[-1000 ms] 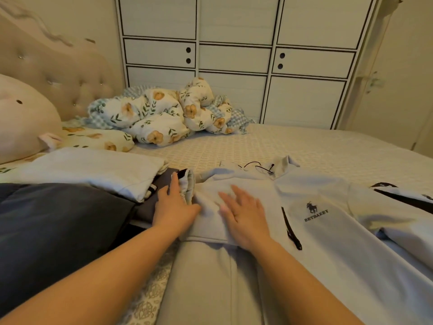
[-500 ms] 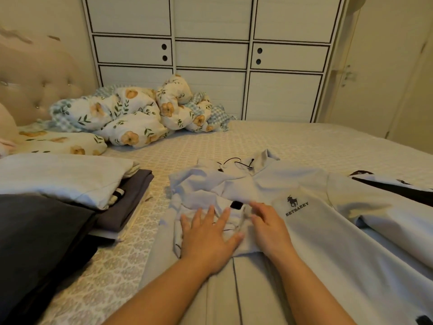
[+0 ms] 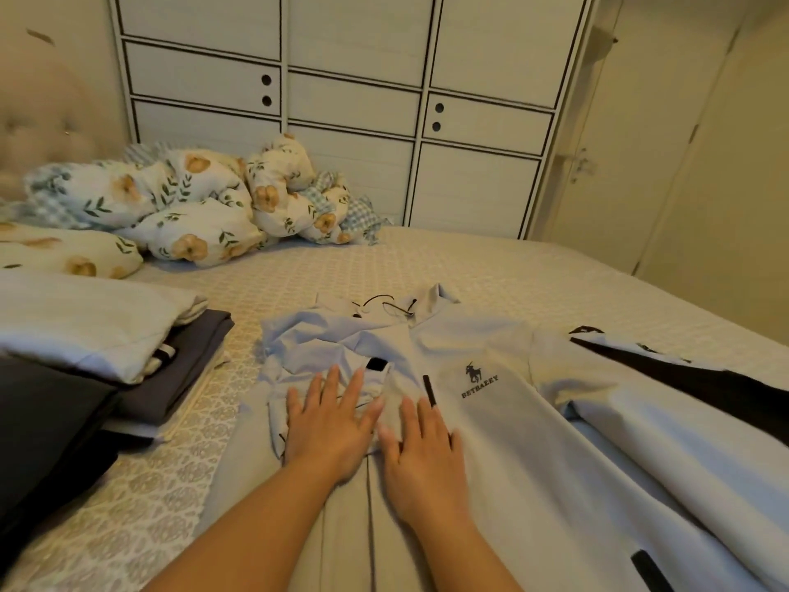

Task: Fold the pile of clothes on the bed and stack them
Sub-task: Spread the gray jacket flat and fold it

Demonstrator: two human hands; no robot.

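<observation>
A pale blue jacket (image 3: 504,425) with a dark horse logo and black trim lies spread across the bed. Its left sleeve is folded inward over the chest. My left hand (image 3: 331,425) lies flat on that folded sleeve with fingers spread. Beside it, my right hand (image 3: 420,455) presses flat on the jacket front just right of the zipper. The other sleeve (image 3: 666,378), with a black stripe, stretches out to the right. A stack of folded clothes (image 3: 115,335), pale blue on top of grey, sits at the left.
A dark grey folded piece (image 3: 38,425) lies at the near left. A crumpled floral duvet (image 3: 192,207) and floral pillow (image 3: 64,254) sit at the bed's far left. A white wardrobe (image 3: 350,108) stands behind the patterned bedspread (image 3: 491,271).
The left sleeve went from lying out by the stack to folded over the chest. My left hand moved right with it and lies flat on it; my right hand shifted slightly down.
</observation>
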